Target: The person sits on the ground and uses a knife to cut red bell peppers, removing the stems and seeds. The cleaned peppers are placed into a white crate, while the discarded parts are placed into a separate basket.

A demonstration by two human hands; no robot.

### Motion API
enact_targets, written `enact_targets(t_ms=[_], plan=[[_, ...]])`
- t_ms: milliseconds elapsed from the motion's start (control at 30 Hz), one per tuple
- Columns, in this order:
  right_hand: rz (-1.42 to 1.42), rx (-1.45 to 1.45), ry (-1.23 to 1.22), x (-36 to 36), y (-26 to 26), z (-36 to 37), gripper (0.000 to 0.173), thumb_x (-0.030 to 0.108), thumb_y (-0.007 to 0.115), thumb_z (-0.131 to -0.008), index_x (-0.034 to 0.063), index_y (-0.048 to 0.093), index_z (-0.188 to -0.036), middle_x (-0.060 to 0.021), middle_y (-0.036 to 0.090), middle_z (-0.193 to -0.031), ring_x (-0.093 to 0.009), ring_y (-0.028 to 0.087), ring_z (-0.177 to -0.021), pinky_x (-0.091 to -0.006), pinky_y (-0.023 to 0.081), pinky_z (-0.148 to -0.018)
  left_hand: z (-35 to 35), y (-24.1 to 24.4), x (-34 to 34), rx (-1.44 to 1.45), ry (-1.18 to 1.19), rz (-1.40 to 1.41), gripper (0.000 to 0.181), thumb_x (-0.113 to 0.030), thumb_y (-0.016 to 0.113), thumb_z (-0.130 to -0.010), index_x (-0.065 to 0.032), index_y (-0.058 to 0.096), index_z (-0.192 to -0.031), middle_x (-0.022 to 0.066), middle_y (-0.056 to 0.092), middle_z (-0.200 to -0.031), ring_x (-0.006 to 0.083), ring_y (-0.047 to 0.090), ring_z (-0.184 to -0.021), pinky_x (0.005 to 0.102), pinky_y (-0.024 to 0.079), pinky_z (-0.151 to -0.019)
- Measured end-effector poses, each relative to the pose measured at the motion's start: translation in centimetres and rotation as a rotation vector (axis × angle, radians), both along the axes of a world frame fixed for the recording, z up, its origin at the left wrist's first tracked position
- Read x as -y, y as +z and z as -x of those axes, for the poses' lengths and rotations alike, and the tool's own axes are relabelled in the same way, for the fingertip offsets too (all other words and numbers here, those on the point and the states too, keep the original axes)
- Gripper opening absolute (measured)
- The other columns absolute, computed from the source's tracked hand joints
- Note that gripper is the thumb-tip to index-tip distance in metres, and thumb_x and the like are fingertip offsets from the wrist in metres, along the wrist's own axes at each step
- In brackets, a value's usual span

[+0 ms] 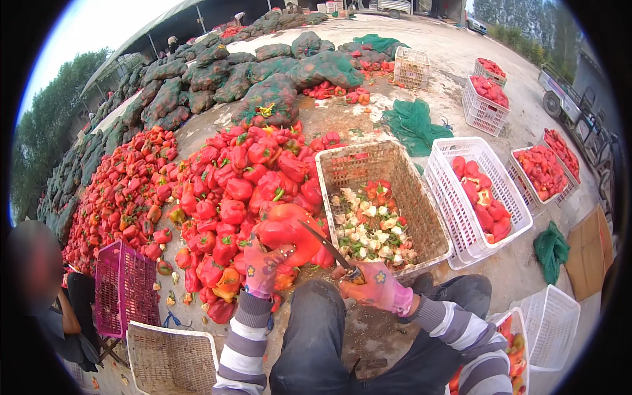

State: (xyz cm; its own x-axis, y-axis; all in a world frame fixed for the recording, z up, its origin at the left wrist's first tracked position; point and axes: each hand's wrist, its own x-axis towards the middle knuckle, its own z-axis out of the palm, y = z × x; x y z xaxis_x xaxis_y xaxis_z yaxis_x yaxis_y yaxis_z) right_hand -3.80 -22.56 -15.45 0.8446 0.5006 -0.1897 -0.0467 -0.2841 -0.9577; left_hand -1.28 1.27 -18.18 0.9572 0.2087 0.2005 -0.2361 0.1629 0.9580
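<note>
My left hand (265, 269), in a pink flowered glove, holds a large red bell pepper (289, 229) over the near side of a pepper heap (229, 207). In my gloved right hand (377, 286) is a knife (328, 242) with a dark curved blade, gripped by its handle. The blade points up and left, its tip close to or against the pepper; contact is hard to tell. Beyond my right hand stands a dirty white plastic crate (427, 212) with pepper cores and stems (375, 237) in it. To its right, a white crate (518, 212) holds cut red peppers (481, 197).
Mesh sacks (207, 74) of peppers are piled behind. A person (39, 296) sits at the left by a purple crate (126, 291). A worn crate (173, 358) lies near my left knee. Filled crates (538, 173) and green netting (417, 126) are to the right.
</note>
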Motion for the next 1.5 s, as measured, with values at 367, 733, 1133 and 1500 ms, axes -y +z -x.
enact_targets(t_ms=[367, 733, 1133, 1500], plan=[[0.013, 0.235, -0.137, 2.0, -2.0, -1.0, 0.036, 0.021, 0.062, -0.087, -0.0048, 0.056, -0.111, -0.0031, 0.057, -0.055, -0.009, 0.051, -0.045, -0.026, 0.042, -0.044, -1.4, 0.6, 5.5, 0.063, -0.168, 0.109, 0.048, 0.0, 0.051, -0.088, 0.0042, 0.032, -0.132, 0.0132, 0.061, -0.1, 0.0167, 0.065, -0.083, 0.0277, 0.054, -0.076], [-0.157, -0.418, 0.05, 8.4, -3.6, 1.6, 0.022, 0.022, 0.062, -0.089, 0.002, 0.059, -0.097, -0.0045, 0.064, -0.069, -0.007, 0.055, -0.048, -0.0232, 0.041, -0.04, -3.8, -4.5, 2.0, -0.097, 0.042, 0.046, 0.04, -0.019, 0.065, -0.088, 0.0069, 0.051, -0.114, 0.0072, 0.063, -0.096, 0.0125, 0.062, -0.082, 0.0272, 0.051, -0.077], [-0.116, -0.122, -0.041, 6.1, -3.8, -6.1, 0.088, 0.043, 0.083, -0.071, -0.0072, 0.043, -0.132, -0.0001, 0.054, -0.063, -0.005, 0.048, -0.055, -0.0225, 0.039, -0.048, 0.2, -7.8, 7.6, -0.309, -0.502, 0.025, 0.067, 0.003, 0.069, -0.08, -0.0019, 0.033, -0.136, 0.0114, 0.06, -0.113, 0.0139, 0.061, -0.09, 0.03, 0.052, -0.079], [0.483, 0.188, -0.13, 4.0, -4.2, -3.2, 0.087, 0.051, 0.083, -0.061, -0.0015, 0.051, -0.123, -0.0217, 0.064, -0.105, -0.031, 0.064, -0.1, -0.037, 0.048, -0.086, 0.3, -9.0, 9.7, -0.752, -0.969, 1.44, 0.056, -0.045, 0.049, -0.092, -0.0064, 0.043, -0.132, 0.0176, 0.048, -0.131, 0.0361, 0.049, -0.12, 0.0536, 0.04, -0.102]])
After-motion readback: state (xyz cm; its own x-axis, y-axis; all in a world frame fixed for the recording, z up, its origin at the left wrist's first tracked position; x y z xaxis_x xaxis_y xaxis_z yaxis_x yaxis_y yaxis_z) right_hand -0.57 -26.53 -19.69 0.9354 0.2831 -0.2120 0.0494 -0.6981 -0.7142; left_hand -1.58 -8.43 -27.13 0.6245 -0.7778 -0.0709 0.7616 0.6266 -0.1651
